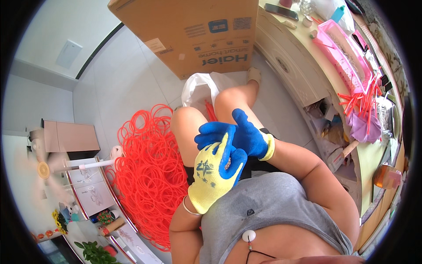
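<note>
Both my hands wear yellow knit gloves with blue coated palms and fingers, and they meet above my lap. My left hand shows its yellow back, with one finger stretched up against the other glove. Its thumb curves beside a small gap, and I make out no object in it. My right hand is turned palm inward with its thumb raised and apart. Blue fingers overlap between the two gloves, so part of each hand is hidden. Beyond them, a white plastic bag with red strips inside lies between my legs.
A big heap of red plastic rings covers the floor to my left. Ahead stands a large cardboard box. On the right, a cream cabinet carries a pink basket and red sticks. A fan stands far left.
</note>
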A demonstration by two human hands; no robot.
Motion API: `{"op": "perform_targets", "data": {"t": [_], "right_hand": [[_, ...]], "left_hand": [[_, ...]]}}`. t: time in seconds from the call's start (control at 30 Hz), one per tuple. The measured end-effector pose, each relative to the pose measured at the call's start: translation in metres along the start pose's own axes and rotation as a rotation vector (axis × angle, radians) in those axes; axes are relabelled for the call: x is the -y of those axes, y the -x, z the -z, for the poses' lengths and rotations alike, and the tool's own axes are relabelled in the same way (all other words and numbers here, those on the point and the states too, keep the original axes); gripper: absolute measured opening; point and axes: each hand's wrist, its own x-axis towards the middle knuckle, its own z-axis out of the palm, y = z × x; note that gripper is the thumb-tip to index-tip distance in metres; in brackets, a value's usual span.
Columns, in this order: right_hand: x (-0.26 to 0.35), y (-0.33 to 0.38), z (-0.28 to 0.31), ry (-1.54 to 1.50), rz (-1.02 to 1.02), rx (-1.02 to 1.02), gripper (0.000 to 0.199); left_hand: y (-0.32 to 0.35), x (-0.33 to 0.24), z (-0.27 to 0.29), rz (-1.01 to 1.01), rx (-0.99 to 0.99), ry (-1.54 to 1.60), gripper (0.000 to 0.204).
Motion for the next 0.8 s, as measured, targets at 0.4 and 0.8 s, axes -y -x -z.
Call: {"op": "perform_targets", "data": {"t": [0.4, 0.8], "right_hand": [[0.003, 0.008, 0.017, 0.335, 0.192, 0.15, 0.065], [0.017, 0.017, -0.013, 0.341, 0.152, -0.33, 0.071]], "left_hand": [[-0.017, 0.006, -0.019, 0.002, 0.001, -0.033, 0.063], [-0.023, 0.018, -0.039, -0.038, -0.008, -0.055, 0.061]]}}
